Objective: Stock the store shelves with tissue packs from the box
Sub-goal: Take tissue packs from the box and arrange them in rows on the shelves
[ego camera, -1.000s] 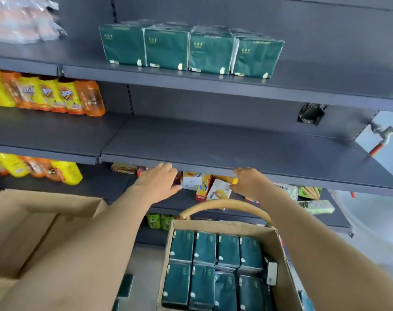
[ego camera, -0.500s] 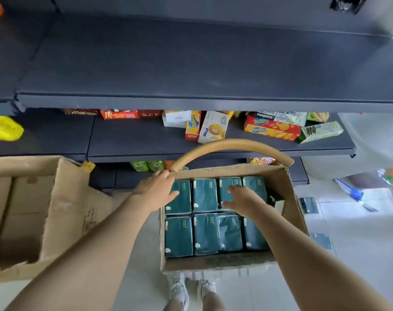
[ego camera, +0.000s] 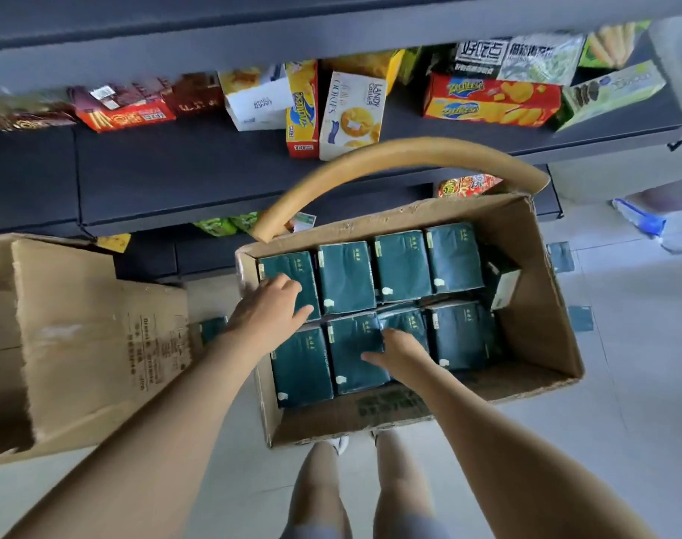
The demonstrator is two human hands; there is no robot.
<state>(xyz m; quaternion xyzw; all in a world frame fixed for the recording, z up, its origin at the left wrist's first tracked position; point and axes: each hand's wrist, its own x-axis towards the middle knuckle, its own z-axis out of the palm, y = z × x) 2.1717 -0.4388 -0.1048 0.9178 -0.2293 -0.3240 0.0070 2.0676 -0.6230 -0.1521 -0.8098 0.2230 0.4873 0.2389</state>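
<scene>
An open cardboard box (ego camera: 541, 305) stands on the floor in front of me, filled with dark green tissue packs (ego camera: 401, 262) in two rows. My left hand (ego camera: 269, 309) lies flat on the far-left pack (ego camera: 288, 266) of the back row, fingers spread. My right hand (ego camera: 399, 354) is on the third pack of the front row (ego camera: 407, 319). Its fingertips dip behind that pack's crinkled far edge and its thumb points left. Its fingers are hidden, so its grip does not show. No pack is lifted.
A dark shelf (ego camera: 176, 169) beyond the box holds snack boxes (ego camera: 487, 103). A curved tan handle (ego camera: 390, 153) arches over the box's far side. An empty cardboard box (ego camera: 78, 336) lies at the left. My legs (ego camera: 319, 480) stand just behind the box on pale floor tiles.
My view has dropped from the shelves to the box. Both hands came down from the shelf edge into the box, and the right hand moved from the back row to the front row.
</scene>
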